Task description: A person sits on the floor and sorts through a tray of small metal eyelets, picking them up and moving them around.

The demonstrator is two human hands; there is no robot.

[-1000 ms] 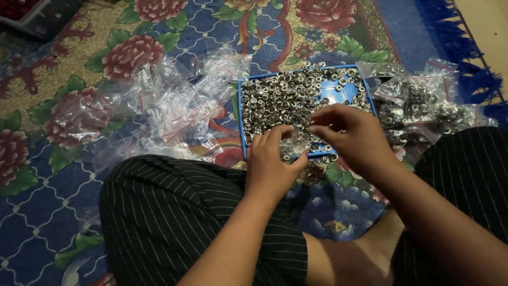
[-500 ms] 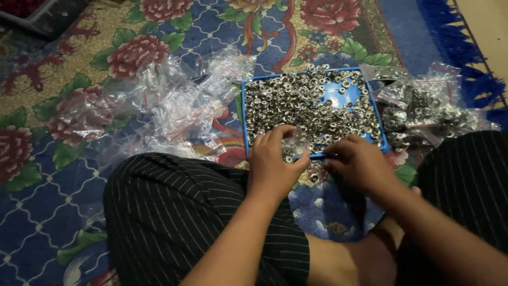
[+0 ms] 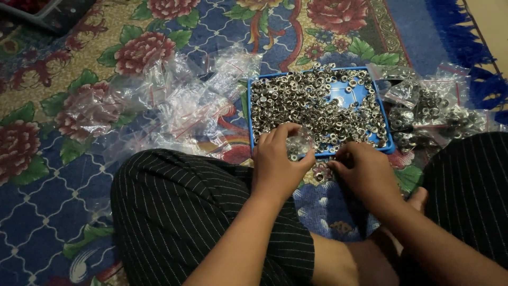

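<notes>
Head camera looks down on a person sitting cross-legged on a flowered carpet (image 3: 79, 222), knees in black pinstriped trousers (image 3: 201, 212) spread toward 8 and 4 o'clock. Straight ahead at 12 o'clock lies a shallow blue tray (image 3: 346, 95), heaped with small silver metal rings (image 3: 296, 100) that cover most of its floor; its raised rim seems there to keep the loose pieces from rolling off into the carpet.

At the tray's near edge the left hand (image 3: 278, 164) is closed around a small clear plastic bag (image 3: 299, 143), thumb and fingers pinching it so that its mouth faces the tray. A few rings already show through the plastic. Holding it right at the rim probably keeps the trip from pile to bag short.

Just beside it, toward 3 o'clock, the right hand (image 3: 365, 172) rests on the carpet below the tray's near right corner, fingers curled downward. Whether it grips a ring or is bare cannot be told, since the fingertips are turned away from the camera.

A loose drift of empty clear bags (image 3: 174, 106) with red strips lies at 10 o'clock from the hands, within the left arm's reach. At 2 o'clock, next to the tray, sits a pile of filled bags (image 3: 434, 111), dark with rings, kept well apart from the empty ones.
</notes>
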